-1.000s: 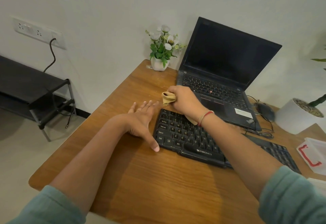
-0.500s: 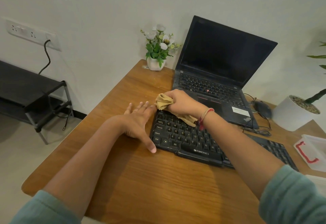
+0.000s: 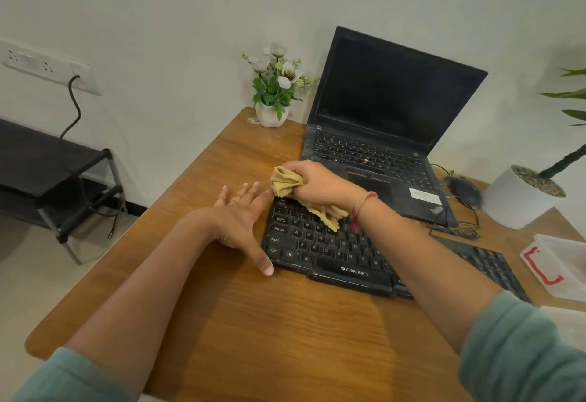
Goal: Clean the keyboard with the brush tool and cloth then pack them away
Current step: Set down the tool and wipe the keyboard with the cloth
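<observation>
Crumpled tan cloth (image 3: 283, 184) barely shifted | right fingers (image 3: 298, 169) clutch it | left fingers (image 3: 246, 191) splayed flat

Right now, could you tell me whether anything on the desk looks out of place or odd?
Nothing is spilled or broken. The laptop looks dusty, with pale specks on its palm rest, and the desk carries whitish smudges near the flower pot.
</observation>
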Demonstrator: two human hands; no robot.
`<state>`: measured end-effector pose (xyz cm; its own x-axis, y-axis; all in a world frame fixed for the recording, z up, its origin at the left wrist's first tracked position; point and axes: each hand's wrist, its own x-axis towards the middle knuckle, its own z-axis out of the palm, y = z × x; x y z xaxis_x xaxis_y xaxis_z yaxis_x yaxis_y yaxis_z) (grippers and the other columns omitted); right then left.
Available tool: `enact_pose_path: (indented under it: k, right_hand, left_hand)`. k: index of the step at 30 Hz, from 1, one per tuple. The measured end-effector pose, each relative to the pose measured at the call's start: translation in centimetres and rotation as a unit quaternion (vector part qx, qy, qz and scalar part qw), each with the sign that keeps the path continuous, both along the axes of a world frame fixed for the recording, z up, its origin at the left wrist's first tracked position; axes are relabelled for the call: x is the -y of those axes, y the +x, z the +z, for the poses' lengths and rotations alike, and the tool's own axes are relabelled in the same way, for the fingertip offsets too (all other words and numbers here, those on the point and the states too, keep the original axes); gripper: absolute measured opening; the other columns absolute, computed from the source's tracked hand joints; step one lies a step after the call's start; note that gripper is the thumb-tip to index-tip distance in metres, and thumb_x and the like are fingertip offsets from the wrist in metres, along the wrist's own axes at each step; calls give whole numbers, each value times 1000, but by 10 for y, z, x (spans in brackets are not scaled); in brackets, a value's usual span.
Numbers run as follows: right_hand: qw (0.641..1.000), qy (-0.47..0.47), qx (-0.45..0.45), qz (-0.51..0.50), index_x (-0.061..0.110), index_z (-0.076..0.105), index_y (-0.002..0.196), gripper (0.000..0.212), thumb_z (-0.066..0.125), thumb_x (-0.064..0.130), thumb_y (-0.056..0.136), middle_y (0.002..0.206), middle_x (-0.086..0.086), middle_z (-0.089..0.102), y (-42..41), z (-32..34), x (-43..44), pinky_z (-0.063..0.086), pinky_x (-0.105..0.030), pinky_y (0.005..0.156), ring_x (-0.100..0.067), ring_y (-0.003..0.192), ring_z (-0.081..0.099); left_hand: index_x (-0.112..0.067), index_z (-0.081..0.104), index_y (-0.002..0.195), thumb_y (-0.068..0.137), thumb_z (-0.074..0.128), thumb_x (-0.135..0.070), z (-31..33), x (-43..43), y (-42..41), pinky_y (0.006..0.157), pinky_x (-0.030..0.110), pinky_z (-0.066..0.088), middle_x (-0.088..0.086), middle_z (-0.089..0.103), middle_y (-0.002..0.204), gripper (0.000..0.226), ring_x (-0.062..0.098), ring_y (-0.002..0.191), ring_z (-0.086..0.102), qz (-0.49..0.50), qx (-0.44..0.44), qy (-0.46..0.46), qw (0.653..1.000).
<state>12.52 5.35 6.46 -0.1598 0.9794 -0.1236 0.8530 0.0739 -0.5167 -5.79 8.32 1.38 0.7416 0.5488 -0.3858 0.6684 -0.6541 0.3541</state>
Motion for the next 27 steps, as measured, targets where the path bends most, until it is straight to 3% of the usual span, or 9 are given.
enact_pose_path:
  k: [5, 11, 19, 22, 27]
  right_hand:
    - [1000, 1, -9, 0, 21, 58, 111, 32, 60, 3, 85, 107, 4, 61, 2, 5, 3, 47, -26, 83, -13, 97, 57]
    - [980, -90, 177, 13, 20, 57, 111, 34, 56, 0, 84, 107, 2, 60, 47, 33, 23, 48, -28, 80, -16, 99, 57]
    - [1000, -4, -1, -9, 12, 58, 106, 25, 62, 2, 84, 102, -1, 59, 10, 14, 6, 44, -25, 80, -15, 94, 55]
    - [1000, -13, 3, -5, 21, 55, 99, 31, 74, 9, 77, 97, 5, 59, 9, 11, 2, 42, -21, 76, -10, 89, 54]
    - [997, 6, 72, 17, 20, 58, 103, 31, 70, 4, 80, 103, 3, 62, 19, 11, 4, 43, -20, 72, -13, 93, 57]
  left_hand:
    - [-33, -26, 144, 14, 51, -95, 0, -1, 1, 107, 48, -27, 0, -31, 153, 163, 18, 137, -33, 1, -6, -3, 1000]
    - [-40, -31, 139, 13, 55, -93, 4, -2, 1, 102, 48, -29, -1, -33, 152, 162, 18, 136, -35, -3, -11, -25, 1000]
    - [-37, -29, 141, 10, 55, -93, 10, 3, 5, 103, 55, -27, 2, -31, 153, 166, 21, 136, -35, 5, -20, -29, 999]
    - [-35, -26, 143, 9, 52, -94, 9, 2, 5, 103, 55, -27, 2, -31, 153, 166, 21, 136, -34, 7, -24, -25, 999]
    - [-41, -21, 143, 9, 56, -92, 6, 1, 5, 102, 52, -28, 0, -28, 155, 163, 20, 138, -32, 13, -6, -29, 999]
